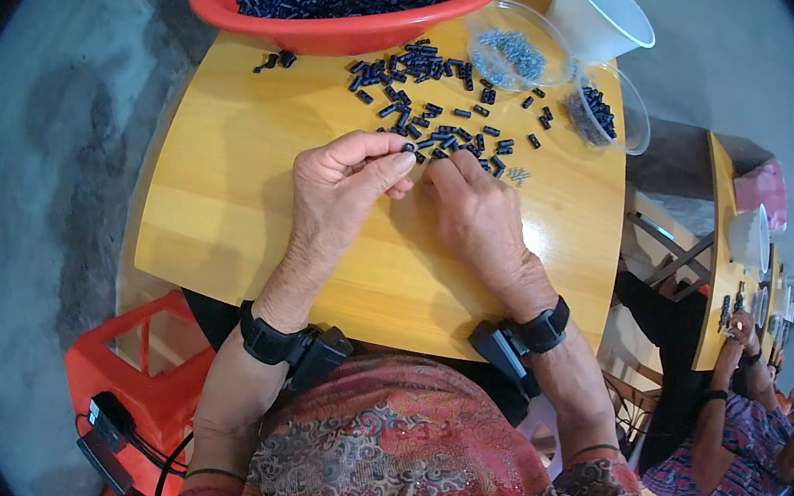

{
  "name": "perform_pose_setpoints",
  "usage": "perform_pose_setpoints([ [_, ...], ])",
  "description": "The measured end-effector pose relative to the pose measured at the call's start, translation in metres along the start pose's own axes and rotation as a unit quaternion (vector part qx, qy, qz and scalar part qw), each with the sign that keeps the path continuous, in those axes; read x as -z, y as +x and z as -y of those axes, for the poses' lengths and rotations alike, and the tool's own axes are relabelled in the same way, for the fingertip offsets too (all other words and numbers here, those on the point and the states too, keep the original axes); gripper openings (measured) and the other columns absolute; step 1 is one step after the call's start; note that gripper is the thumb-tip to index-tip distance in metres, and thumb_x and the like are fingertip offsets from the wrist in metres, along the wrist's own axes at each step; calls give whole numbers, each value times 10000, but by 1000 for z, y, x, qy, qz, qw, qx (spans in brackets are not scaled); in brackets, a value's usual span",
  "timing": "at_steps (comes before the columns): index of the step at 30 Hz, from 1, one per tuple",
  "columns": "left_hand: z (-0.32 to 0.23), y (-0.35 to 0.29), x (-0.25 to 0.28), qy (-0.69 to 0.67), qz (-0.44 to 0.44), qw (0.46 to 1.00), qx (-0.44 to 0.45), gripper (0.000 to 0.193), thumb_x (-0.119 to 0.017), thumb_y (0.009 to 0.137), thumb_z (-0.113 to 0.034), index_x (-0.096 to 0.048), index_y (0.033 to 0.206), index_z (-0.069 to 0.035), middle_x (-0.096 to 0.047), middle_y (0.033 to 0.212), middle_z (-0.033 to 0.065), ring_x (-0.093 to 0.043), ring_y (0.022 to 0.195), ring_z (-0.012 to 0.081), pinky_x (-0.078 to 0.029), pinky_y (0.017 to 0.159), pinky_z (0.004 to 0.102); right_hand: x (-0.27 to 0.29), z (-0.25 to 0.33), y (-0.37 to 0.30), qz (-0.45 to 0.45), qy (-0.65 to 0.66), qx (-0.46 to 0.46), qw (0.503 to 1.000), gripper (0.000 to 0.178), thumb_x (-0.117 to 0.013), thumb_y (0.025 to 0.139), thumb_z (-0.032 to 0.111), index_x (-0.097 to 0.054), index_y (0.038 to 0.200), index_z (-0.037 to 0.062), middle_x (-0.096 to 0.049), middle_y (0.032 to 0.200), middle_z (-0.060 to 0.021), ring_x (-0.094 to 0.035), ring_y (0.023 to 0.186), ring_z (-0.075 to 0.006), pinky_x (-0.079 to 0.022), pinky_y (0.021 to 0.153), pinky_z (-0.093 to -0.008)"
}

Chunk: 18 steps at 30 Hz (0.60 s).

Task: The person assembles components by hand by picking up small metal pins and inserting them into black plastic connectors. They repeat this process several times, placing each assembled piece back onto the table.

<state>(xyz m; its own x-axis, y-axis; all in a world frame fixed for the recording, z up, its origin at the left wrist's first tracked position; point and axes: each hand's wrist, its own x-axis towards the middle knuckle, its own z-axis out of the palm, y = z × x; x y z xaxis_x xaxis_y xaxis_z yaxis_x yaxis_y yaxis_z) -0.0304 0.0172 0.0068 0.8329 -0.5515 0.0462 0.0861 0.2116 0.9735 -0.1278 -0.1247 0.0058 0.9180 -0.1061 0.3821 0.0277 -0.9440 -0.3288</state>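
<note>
My left hand pinches a small black plastic piece between thumb and forefinger, just above the yellow table. Close beside it, my right hand is closed with its fingers curled inward. Whatever sits in those right fingertips, if anything, is hidden. Several loose black plastic pieces, short and tube-like, lie scattered beyond both hands. A few small silvery screw-like parts lie to the right of my right fingers.
A red basin heaped with black pieces stands at the far edge. Clear round containers hold silvery parts and dark pieces; a white tub stands behind. A red stool is at lower left. Another person works at right.
</note>
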Motion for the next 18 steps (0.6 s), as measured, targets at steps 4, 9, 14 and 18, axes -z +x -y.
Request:
perform_pose_setpoints([
  [4, 1, -5, -4, 9, 51, 998, 45, 163, -682, 852, -39, -681, 996, 37, -688, 798, 82, -650, 681, 126, -535, 634, 240, 11, -8, -7, -72, 246, -29, 966, 90, -593, 874, 88, -587, 952, 44, -552, 743, -69, -561, 587, -183, -459, 525, -297],
  [9, 0, -14, -23, 6, 98, 992, 84, 144, -695, 849, -38, -692, 969, 43, -692, 782, 70, -653, 655, 96, -541, 596, 215, 41, -9, -10, -1, 604, -286, 744, 132, -567, 932, 116, -635, 1020, 44, -553, 762, 29, -451, 584, -61, -356, 518, -207],
  [14, 4, -17, -34, 4, 120, 985, 121, 147, -695, 852, -43, -694, 975, 38, -695, 790, 71, -658, 660, 98, -546, 598, 216, 33, -18, -19, -11, 688, -285, 667, 161, -570, 948, 128, -665, 1040, 36, -547, 732, 41, -425, 577, -46, -333, 513, -193],
  [18, 5, -18, -38, -6, 113, 985, 130, 147, -695, 852, -47, -694, 975, 36, -696, 794, 72, -663, 666, 101, -550, 595, 216, 27, -18, -20, -31, 695, -281, 661, 159, -578, 948, 128, -665, 1041, 33, -533, 680, 44, -426, 575, -49, -344, 521, -192],
])
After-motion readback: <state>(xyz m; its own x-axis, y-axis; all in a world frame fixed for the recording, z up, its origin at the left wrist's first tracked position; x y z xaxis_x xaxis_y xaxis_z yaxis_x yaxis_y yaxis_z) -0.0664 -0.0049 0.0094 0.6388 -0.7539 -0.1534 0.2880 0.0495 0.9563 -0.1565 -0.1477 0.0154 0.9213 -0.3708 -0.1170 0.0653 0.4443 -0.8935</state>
